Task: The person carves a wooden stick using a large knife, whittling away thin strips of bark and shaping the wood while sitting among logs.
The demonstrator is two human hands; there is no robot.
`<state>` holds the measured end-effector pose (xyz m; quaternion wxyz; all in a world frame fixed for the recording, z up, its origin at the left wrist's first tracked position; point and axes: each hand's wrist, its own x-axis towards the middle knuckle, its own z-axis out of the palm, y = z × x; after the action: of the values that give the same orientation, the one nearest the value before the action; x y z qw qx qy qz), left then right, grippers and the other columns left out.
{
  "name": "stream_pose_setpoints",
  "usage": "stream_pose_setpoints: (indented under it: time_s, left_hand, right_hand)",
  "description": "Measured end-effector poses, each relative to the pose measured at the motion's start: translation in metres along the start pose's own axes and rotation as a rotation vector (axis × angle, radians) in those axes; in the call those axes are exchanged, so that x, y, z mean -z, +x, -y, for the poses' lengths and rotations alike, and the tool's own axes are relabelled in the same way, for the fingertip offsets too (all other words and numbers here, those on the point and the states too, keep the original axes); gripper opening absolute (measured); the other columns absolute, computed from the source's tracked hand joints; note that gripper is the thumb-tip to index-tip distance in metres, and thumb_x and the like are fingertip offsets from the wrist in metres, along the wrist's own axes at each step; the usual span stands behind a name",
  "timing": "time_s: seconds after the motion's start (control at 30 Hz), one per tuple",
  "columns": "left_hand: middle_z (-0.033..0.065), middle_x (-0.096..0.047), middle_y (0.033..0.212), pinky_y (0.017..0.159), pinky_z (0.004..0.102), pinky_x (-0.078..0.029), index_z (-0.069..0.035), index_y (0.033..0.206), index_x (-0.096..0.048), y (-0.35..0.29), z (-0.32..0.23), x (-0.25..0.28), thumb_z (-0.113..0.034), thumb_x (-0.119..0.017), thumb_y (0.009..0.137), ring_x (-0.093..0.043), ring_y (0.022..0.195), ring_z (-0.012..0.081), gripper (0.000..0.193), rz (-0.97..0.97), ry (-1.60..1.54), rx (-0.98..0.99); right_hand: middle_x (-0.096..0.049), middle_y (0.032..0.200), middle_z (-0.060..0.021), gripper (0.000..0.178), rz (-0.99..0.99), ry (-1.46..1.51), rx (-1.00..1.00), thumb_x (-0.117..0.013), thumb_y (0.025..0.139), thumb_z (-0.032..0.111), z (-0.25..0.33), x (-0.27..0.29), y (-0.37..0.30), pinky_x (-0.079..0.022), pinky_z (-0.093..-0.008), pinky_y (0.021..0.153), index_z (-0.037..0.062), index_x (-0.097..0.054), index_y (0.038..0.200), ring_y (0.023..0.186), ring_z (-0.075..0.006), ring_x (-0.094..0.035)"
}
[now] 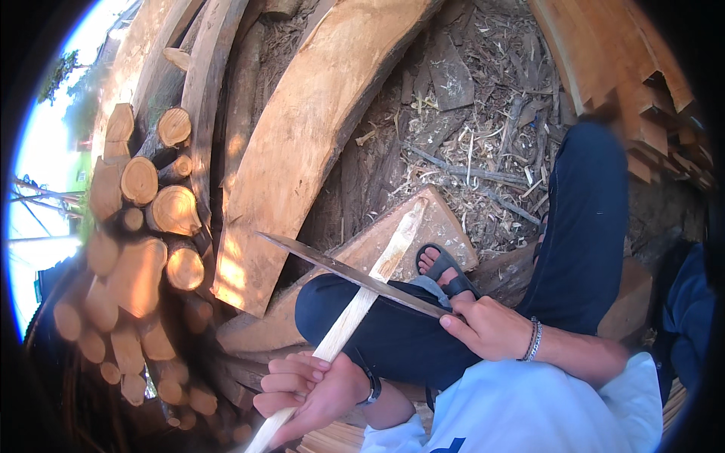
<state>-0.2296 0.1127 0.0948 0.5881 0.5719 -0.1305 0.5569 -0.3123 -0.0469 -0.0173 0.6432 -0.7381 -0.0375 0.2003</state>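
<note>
My left hand (321, 392) is wrapped round the near end of a pale, stripped wooden stick (346, 325). The stick slants up and away over my bent leg, its far end over a thick wooden slab (451, 225). In my right hand (495, 330) is a machete (321, 259), gripped at its near end; the handle is hidden by my fingers. Its long dark blade lies across the stick about midway and points to the upper left. From this view I cannot tell how deep the edge sits in the wood.
Cut logs (174, 211) are stacked at the left. A long sawn plank (302, 143) leans beyond my knee. Wood shavings and bark (483, 143) cover the ground ahead. Sawn boards (604, 53) are piled at the far right. My sandalled foot (445, 272) is beside the slab.
</note>
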Motion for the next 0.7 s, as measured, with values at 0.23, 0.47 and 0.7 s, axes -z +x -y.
stream_pose_setpoints:
  time_s: [0.23, 0.47, 0.7]
  left_hand:
    - [-0.0011, -0.02, 0.053, 0.03, 0.0204, -0.016, -0.014, 0.065, -0.024, -0.003, -0.002, -0.001, -0.064, -0.023, 0.097, -0.018, 0.041, 0.009, 0.059, 0.006, -0.011, 0.03]
    - [-0.0012, -0.019, 0.053, 0.03, 0.0202, -0.016, -0.014, 0.065, -0.024, -0.002, -0.001, 0.0, -0.064, -0.022, 0.097, -0.018, 0.041, 0.0089, 0.059, 0.003, 0.028, 0.012]
    - [-0.0006, -0.021, 0.052, 0.031, 0.02, -0.02, -0.013, 0.066, -0.025, -0.002, -0.001, 0.0, -0.066, -0.021, 0.096, -0.022, 0.038, 0.0096, 0.061, -0.024, 0.043, 0.025]
  right_hand:
    - [-0.059, 0.067, -0.0316, 0.054, -0.033, 0.006, 0.04, -0.046, 0.098, 0.039, -0.004, -0.011, 0.001, -0.048, -0.0496, 0.075, -0.0099, -0.061, 0.079, 0.074, -0.0458, -0.061]
    - [-0.058, 0.063, -0.03, 0.056, -0.005, -0.006, -0.014, -0.045, 0.099, 0.038, -0.001, -0.006, 0.0, -0.047, -0.0492, 0.077, -0.0096, -0.062, 0.076, 0.074, -0.0459, -0.06]
    - [-0.058, 0.062, -0.0273, 0.056, -0.03, -0.112, 0.104, -0.045, 0.098, 0.04, 0.007, -0.006, -0.004, -0.05, -0.049, 0.068, -0.0081, -0.061, 0.075, 0.068, -0.0435, -0.062]
